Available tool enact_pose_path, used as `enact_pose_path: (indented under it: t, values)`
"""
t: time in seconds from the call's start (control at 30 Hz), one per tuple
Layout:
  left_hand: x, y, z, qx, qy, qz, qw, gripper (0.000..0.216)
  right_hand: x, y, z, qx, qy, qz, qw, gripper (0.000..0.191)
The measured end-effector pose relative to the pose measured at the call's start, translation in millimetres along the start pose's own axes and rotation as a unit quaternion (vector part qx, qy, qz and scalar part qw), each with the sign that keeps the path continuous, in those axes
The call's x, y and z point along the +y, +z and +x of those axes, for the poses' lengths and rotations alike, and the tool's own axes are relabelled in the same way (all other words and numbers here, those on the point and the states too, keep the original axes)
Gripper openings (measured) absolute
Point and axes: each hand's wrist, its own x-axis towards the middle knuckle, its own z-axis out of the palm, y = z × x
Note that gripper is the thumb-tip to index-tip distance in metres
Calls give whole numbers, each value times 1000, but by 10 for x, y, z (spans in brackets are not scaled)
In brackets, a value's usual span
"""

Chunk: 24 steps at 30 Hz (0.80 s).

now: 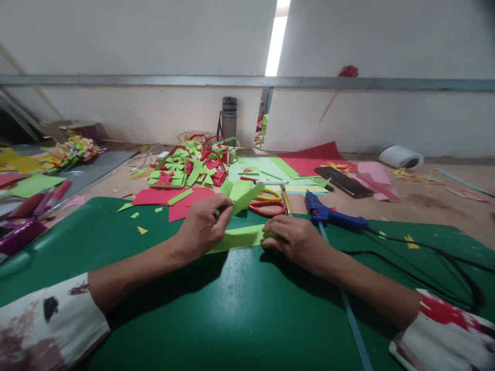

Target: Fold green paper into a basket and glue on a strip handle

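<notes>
My left hand [204, 224] is closed, thumb and forefinger pinched beside a folded light-green paper piece [247, 200] that rises past the fingertips. Below it, a light-green paper strip [243, 237] stretches between my two hands, just over the green mat [232, 319]. The strip's right end is pinched in the fingers of my right hand [296, 238]. Behind the hands lie scissors [267, 208] with red and yellow handles, partly hidden by the paper, and a craft knife [286, 200]. A blue glue gun [336, 216] rests to the right of my right hand.
Red and green paper baskets [189, 167] are heaped at the back, before a grey bottle [229, 121]. A phone [344, 181] lies among paper sheets at right. The glue gun's black cord [421, 247] crosses the mat. A purple tool [19, 237] sits far left.
</notes>
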Motion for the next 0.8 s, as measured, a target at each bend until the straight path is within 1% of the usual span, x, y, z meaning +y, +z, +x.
enact_pose_path:
  t: [0.03,0.1,0.2,0.23,0.3,0.37,0.4,0.47,0.53,0.57,0.6,0.67,0.7,0.8]
  values:
    - [7,-58,24,16,11,8,1000,12,10,18,-1,-28,-32,-32,999,17]
    - [23,-172,53,35,51,36,997,12,27,42,12,-73,-57,-98,991,15]
    - [67,-305,28,49,147,93,984,11,51,42,58,-93,-31,-167,981,18]
    - [86,-330,-3,41,180,113,976,11,62,37,75,-93,-18,-178,980,18]
    - [128,-341,-98,0,236,144,961,11,86,30,103,-83,6,-188,979,18]
    - [160,-298,-220,-58,275,171,944,14,106,22,117,-68,29,-190,979,19]
    - [171,-262,-282,-95,287,185,935,16,108,16,117,-60,41,-191,979,20]
    - [181,-179,-389,-167,294,208,918,19,90,-12,104,-40,63,-189,979,20]
    - [183,-111,-457,-218,285,213,909,19,34,-65,76,-11,82,-138,987,21]
    - [183,-90,-474,-231,277,211,908,19,-6,-99,60,7,89,-93,992,21]
    - [182,-77,-481,-237,271,208,909,18,-52,-134,43,13,92,-30,995,21]
    - [179,-71,-477,-234,260,204,914,19,-146,-194,10,5,81,17,997,18]
    - [176,-71,-470,-230,256,204,917,19,-189,-211,-4,-9,71,59,996,17]
    - [157,-64,-444,-215,243,203,924,21,-277,-192,-36,-73,33,116,990,31]
